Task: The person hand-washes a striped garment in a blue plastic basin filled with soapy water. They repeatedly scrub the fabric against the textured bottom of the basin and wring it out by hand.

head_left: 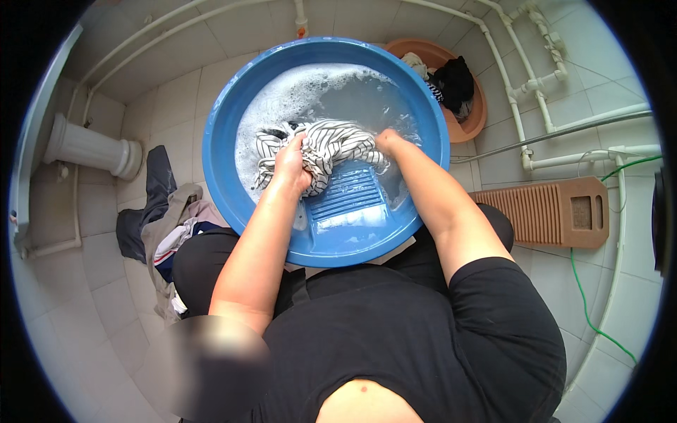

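A white garment with dark stripes [342, 141] lies bunched in the soapy water of a round blue basin [229, 92]. My left hand [290, 163] is closed around its left part, just above the basin's built-in ribbed washboard [349, 194]. At the right end of the bunched cloth is my right hand [388, 141], low at the water and against the fabric. Its fingers are hidden, so their grip does not show. White suds [282, 95] cover the left and far water; greyer water shows at the far right.
Behind the basin on the right, an orange-brown tub [476, 116] holds dark and striped clothes. A brown washboard [543, 215] lies right of my knee. Clothes [166, 211] are heaped on the tiles at left, near a white pedestal [92, 146]. White pipes [518, 127] run along the walls.
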The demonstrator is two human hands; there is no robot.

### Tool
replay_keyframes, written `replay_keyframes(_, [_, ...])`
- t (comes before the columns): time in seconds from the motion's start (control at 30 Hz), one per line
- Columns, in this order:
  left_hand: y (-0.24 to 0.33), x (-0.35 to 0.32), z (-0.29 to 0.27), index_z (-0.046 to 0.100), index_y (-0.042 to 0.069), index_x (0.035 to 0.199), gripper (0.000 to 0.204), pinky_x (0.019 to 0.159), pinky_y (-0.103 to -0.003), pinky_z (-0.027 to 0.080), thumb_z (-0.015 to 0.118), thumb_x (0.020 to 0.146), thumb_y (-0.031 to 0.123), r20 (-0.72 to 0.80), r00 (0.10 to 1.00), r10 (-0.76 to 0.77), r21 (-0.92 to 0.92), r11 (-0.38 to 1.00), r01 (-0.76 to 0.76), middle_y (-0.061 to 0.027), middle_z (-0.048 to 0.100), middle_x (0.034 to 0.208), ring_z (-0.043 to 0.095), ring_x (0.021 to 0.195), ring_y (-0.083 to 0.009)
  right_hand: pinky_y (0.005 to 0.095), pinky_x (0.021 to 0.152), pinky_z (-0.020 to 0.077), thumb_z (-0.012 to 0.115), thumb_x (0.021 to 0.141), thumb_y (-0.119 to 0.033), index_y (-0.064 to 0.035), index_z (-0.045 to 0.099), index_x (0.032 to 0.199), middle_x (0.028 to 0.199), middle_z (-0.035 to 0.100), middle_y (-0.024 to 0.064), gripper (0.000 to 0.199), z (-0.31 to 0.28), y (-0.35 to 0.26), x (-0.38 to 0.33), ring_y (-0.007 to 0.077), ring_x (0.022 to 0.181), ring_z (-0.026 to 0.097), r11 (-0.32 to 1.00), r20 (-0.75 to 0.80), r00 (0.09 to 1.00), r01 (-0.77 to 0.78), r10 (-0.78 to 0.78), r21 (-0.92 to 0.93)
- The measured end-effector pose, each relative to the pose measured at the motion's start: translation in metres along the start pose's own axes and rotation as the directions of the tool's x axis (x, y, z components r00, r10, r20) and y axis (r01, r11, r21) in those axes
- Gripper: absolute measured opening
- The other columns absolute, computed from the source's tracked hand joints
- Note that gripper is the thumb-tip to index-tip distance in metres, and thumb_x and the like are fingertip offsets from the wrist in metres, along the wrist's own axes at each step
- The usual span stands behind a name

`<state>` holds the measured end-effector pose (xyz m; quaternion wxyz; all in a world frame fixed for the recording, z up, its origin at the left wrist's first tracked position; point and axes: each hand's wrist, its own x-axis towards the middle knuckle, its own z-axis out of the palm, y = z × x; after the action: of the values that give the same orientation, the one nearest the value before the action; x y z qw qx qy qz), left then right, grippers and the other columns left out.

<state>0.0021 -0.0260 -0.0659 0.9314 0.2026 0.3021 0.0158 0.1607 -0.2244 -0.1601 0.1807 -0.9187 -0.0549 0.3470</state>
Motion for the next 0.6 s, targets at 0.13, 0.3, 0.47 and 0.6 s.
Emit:
replay_keyframes(0.13, [-0.004,-0.008,0.011,0.050,-0.011,0.103,0.027,0.075,-0.040,0.054,0.044,0.089,0.011,-0.010,0.996,0.091,0.067,0.994,-0.090,-0.0202,0.059,0.099,0.062,0.086,-0.0295,0.0338,0.085,0.0441,0.068,0.068,-0.038,0.0034,0.059,0.102,0.107,0.057,0.0185,0.053,0.001,-0.014,-0.008,0.0287,0.100,0.056,0.978,-0.333,0.928,0.117,-0.169,-0.171])
replay_keyframes(0.3, [-0.009,0.001,-0.002,0.049,-0.006,0.108,0.033,0.083,-0.040,0.050,0.040,0.091,0.021,0.100,0.987,0.127,0.062,0.989,-0.134,-0.0183,0.058,0.104,0.060,0.094,-0.0282,0.0252,0.077,0.0457,0.066,0.072,-0.015,0.0033,0.055,0.103,0.095,0.061,0.0073,0.037,-0.003,-0.085,-0.091,0.0129,0.085,0.057,0.339,-0.415,0.730,0.642,-0.542,0.688])
replay_keyframes(0.47, [0.010,-0.010,-0.017,0.057,0.003,0.096,0.043,0.076,-0.036,0.049,0.049,0.086,0.044,0.478,0.861,-0.177,-0.090,0.964,0.249,-0.0098,0.062,0.089,0.061,0.085,-0.0224,0.0311,0.070,0.0457,0.065,0.073,-0.015,-0.0015,0.057,0.087,0.104,0.053,0.0117,0.021,0.012,-0.129,-0.193,0.0272,0.082,0.057,0.286,-0.401,0.309,0.951,-0.863,0.117])
replay_keyframes(0.6, [0.002,-0.014,-0.012,0.059,0.008,0.092,0.036,0.074,-0.036,0.049,0.045,0.089,0.041,0.218,0.969,-0.115,-0.122,0.982,0.143,-0.0093,0.062,0.082,0.060,0.079,-0.0208,0.0366,0.057,0.0452,0.069,0.065,-0.023,-0.0068,0.052,0.077,0.076,0.052,0.0080,0.026,0.021,-0.143,-0.201,0.0259,0.069,0.056,0.125,-0.380,0.087,0.989,-0.921,-0.076])
